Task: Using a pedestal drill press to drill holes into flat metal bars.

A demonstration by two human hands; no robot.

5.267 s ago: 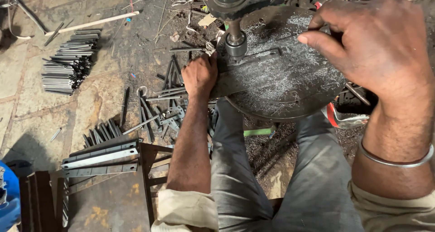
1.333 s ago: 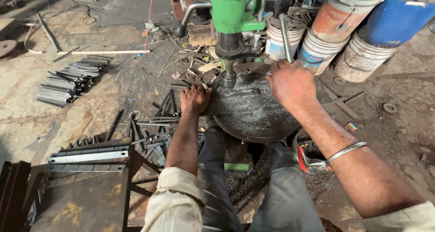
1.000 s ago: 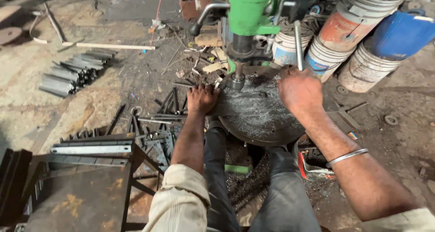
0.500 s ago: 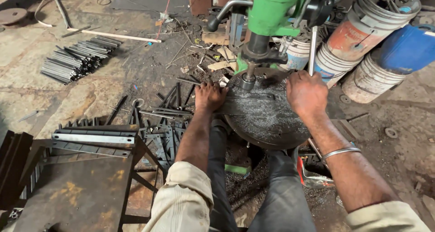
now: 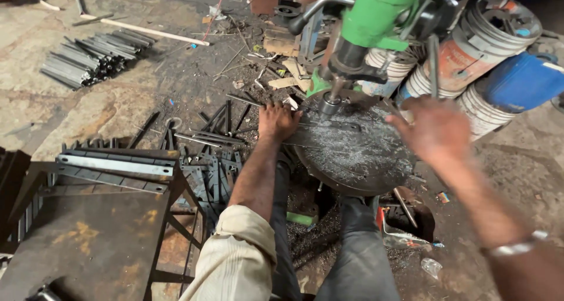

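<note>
I sit at a green drill press point(image 5: 376, 19) with its round metal table point(image 5: 358, 160) between my knees. My left hand point(image 5: 278, 121) rests at the table's left edge, gripping the end of a flat metal strip point(image 5: 332, 126) that lies under the drill chuck point(image 5: 330, 104). Motion-blurred, my right hand point(image 5: 433, 129) hovers over the table's right side with fingers spread and nothing in it. It is just below the thin feed lever point(image 5: 433, 63) and does not touch it. A metal bangle point(image 5: 517, 248) circles that wrist.
Loose dark metal strips point(image 5: 205, 154) litter the floor left of the table. A bundle of bars point(image 5: 88, 57) lies far left. A rusty metal stand point(image 5: 100, 230) holding angle pieces is at lower left. Stacked buckets point(image 5: 470, 60) and a blue canister point(image 5: 520, 80) crowd the right.
My right hand has drifted right and lifted from the table area near the lever, now blurred. My left hand stays on the strip. The view has shifted and tilted slightly.
</note>
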